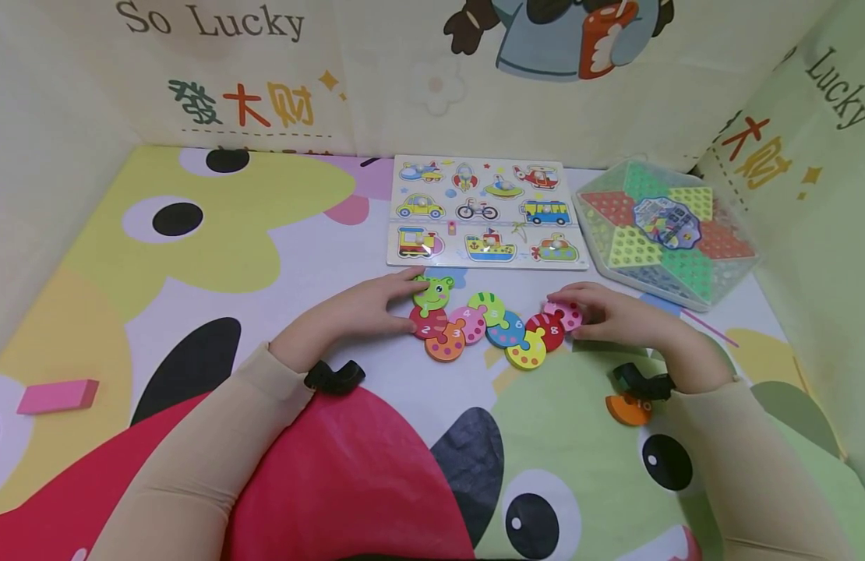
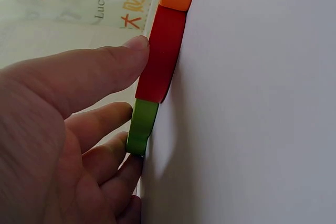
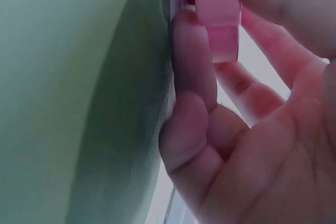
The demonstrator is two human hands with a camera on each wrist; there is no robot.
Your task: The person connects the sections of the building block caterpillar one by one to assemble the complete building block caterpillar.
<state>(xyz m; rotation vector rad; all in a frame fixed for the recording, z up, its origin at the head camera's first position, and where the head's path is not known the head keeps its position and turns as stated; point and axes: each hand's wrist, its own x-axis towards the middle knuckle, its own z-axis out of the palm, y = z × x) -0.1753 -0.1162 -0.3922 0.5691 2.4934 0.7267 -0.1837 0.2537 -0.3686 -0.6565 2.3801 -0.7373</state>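
A caterpillar puzzle of interlocked, numbered round pieces winds across the table in the head view. My left hand (image 1: 369, 308) lies at its left end. In the left wrist view the thumb touches the edge of the red piece (image 2: 164, 56), and fairly straight fingers touch the green head piece (image 2: 143, 124). At the other end my right hand (image 1: 615, 315) pinches the pink dotted piece (image 1: 567, 313), which sits against the red piece numbered 8 (image 1: 547, 330). The right wrist view shows that pink piece (image 3: 220, 6) between thumb and fingers.
An orange piece numbered 10 (image 1: 627, 410) lies beside the right wrist, partly under its black strap (image 1: 644, 382). Behind the caterpillar lies a vehicle peg puzzle board (image 1: 443, 191). A clear hexagonal game box (image 1: 643, 269) stands at the right. A pink block (image 1: 57, 396) lies far left.
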